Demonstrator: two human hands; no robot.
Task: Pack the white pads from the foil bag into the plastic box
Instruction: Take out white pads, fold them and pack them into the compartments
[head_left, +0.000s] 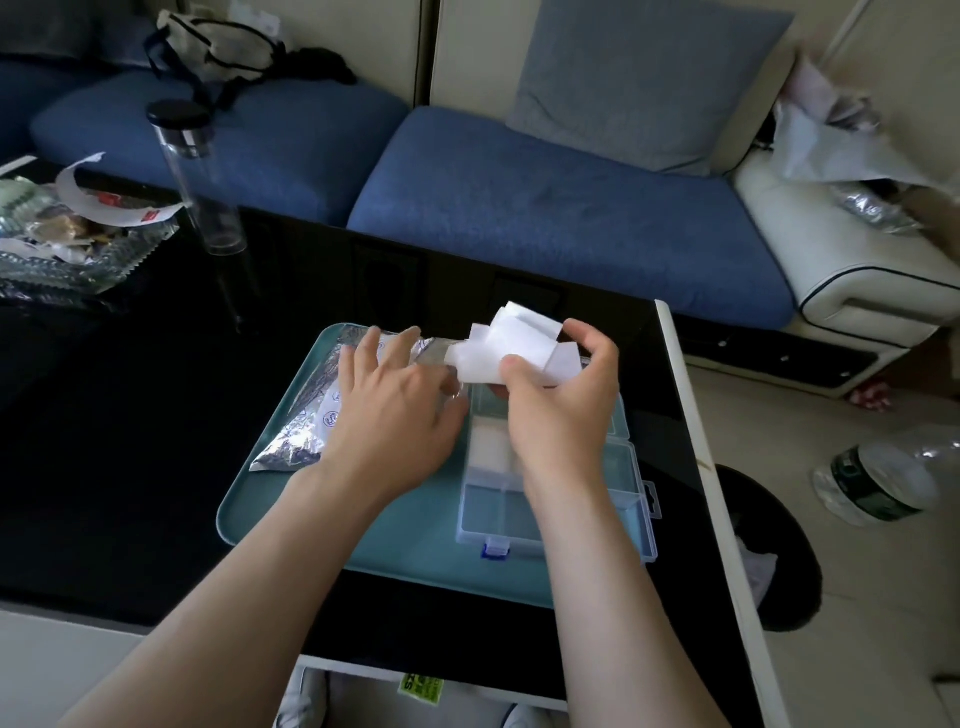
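A silver foil bag (306, 415) lies on the left half of a teal tray (270, 499). My left hand (389, 410) rests flat on the bag with fingers spread. My right hand (561, 400) grips a loose bunch of white pads (514, 343), held at the bag's mouth and above the far end of the clear plastic box (623, 499). The box stands open on the tray's right side, with a blue latch (494, 546) at its near end. A white pad (491, 441) lies in its middle compartment, and the near compartment holds nothing.
The tray sits on a black glass table (130, 467) with a white edge on the right. A tall clear bottle (202, 182) and a pile of wrappers (67, 234) stand at the back left. A blue sofa (545, 197) runs behind. A plastic water bottle (878, 478) lies on the floor at right.
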